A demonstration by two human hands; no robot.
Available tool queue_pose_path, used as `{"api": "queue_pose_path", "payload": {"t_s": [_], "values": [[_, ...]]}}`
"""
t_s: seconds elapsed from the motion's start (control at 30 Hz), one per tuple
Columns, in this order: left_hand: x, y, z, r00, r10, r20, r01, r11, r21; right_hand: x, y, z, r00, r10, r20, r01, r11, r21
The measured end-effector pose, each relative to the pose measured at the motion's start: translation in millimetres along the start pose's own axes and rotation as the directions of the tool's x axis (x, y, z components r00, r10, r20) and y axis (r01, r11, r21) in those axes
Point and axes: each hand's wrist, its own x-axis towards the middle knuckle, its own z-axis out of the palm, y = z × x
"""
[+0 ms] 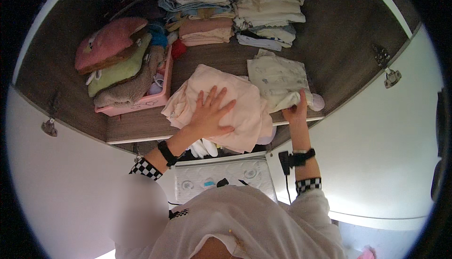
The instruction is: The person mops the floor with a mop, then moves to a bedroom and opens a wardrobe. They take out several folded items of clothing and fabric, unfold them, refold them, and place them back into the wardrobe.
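My left hand (210,112) lies flat with spread fingers on a pile of folded pale pink cloth (243,100), which overhangs the front edge of a wooden cabinet shelf. To its right, my right hand (297,111) grips the near edge of a folded whitish printed cloth (277,75), thumb on top and fingers underneath. The two cloths touch or overlap slightly. What lies under the pink pile is mostly hidden.
A pink plastic basket (155,100) holds stacked plush and fleece items at left. Folded clothes (208,31) stand in stacks at the back. Open white doors (370,139) flank the shelf (134,126). A mattress (226,174) lies below, and a cable hangs from my right wrist strap.
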Motion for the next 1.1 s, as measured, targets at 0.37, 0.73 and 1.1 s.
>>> {"api": "queue_pose_path", "payload": {"t_s": [0.37, 0.73, 1.1], "values": [[3, -8, -9, 0.997, -0.071, 0.030, 0.074, 0.994, -0.080, 39, -50, 90, 0.981, -0.182, 0.066, 0.193, 0.946, -0.263], [-33, -69, 28, 0.952, -0.284, 0.116, -0.228, -0.908, -0.352, -84, 109, 151, 0.314, 0.658, 0.684, 0.904, -0.427, -0.003], [-45, -66, 27, 0.735, -0.565, 0.375, -0.137, -0.666, -0.733, -15, 86, 115, 0.757, 0.285, 0.588, 0.649, -0.430, -0.627]]}}
